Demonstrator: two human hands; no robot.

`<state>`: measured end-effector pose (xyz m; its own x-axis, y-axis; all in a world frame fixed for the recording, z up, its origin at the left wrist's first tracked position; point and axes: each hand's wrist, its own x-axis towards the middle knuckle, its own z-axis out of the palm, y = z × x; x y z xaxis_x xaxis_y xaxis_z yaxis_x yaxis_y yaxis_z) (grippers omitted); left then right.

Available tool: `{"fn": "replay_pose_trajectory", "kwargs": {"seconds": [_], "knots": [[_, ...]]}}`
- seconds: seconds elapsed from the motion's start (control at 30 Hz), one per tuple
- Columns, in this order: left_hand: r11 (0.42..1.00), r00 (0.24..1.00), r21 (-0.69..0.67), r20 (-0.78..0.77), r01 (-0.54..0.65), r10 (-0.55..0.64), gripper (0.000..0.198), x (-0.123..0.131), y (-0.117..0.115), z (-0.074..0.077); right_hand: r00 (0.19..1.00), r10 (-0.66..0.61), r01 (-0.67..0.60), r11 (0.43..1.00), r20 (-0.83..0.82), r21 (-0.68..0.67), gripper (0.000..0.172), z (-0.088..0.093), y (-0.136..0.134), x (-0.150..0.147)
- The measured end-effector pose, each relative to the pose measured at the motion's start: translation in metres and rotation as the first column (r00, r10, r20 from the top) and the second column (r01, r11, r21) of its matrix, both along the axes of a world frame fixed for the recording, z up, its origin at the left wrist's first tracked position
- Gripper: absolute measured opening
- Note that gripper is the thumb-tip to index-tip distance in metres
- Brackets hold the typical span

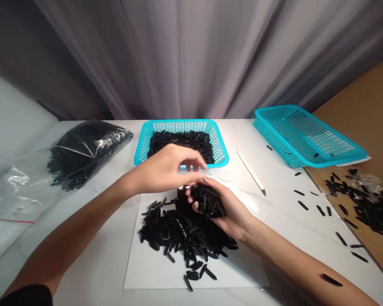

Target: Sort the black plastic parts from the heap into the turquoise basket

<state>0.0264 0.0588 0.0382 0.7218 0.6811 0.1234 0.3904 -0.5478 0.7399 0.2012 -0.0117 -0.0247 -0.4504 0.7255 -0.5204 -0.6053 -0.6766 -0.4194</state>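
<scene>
My right hand (225, 208) is cupped palm up over a white sheet (153, 267), closed round a handful of small black pieces (207, 199). My left hand (167, 168) hovers just above that handful with its fingers curled down towards it; its fingertips are blurred. Under both hands a loose pile of the same black pieces (181, 233) lies on the sheet. Behind the hands stands a turquoise basket (220, 146) partly filled with black pieces.
A clear bag of black pieces (86, 148) lies at the left. A second turquoise basket (309, 136) sits at the back right, nearly empty. A thin white stick (250, 171) lies beside it. Scattered black pieces (364, 204) cover the right side and a brown board.
</scene>
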Motion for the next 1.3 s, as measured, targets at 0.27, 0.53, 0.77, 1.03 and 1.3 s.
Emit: {"fn": "replay_pose_trajectory", "kwargs": {"seconds": [0.27, 0.53, 0.77, 1.03, 1.3], "knots": [[0.97, 0.992, 0.229, -0.119, 0.076, -0.05, 0.015, -0.019, -0.014, -0.023, 0.999, 0.024, -0.024, 1.0, -0.033, -0.006, 0.029, 0.003, 0.002, 0.004], [0.906, 0.984, 0.391, -0.132, 0.164, -0.121, 0.01, -0.026, -0.007, -0.024, 0.999, 0.039, -0.039, 0.999, -0.003, 0.01, 0.025, 0.005, 0.002, 0.005], [0.905, 0.996, 0.414, -0.038, 0.095, -0.087, 0.006, -0.035, -0.006, -0.017, 0.995, 0.05, -0.059, 0.993, 0.088, 0.099, 0.014, 0.005, 0.0, 0.006], [0.866, 0.997, 0.495, -0.019, 0.072, -0.072, 0.008, -0.036, -0.009, -0.017, 0.985, 0.084, -0.108, 0.981, 0.149, 0.162, 0.013, 0.007, -0.005, 0.004], [0.866, 0.994, 0.49, 0.0, 0.097, -0.111, 0.007, -0.037, -0.008, -0.015, 0.974, 0.067, -0.111, 0.973, 0.215, 0.203, 0.017, 0.013, -0.004, 0.005]]}}
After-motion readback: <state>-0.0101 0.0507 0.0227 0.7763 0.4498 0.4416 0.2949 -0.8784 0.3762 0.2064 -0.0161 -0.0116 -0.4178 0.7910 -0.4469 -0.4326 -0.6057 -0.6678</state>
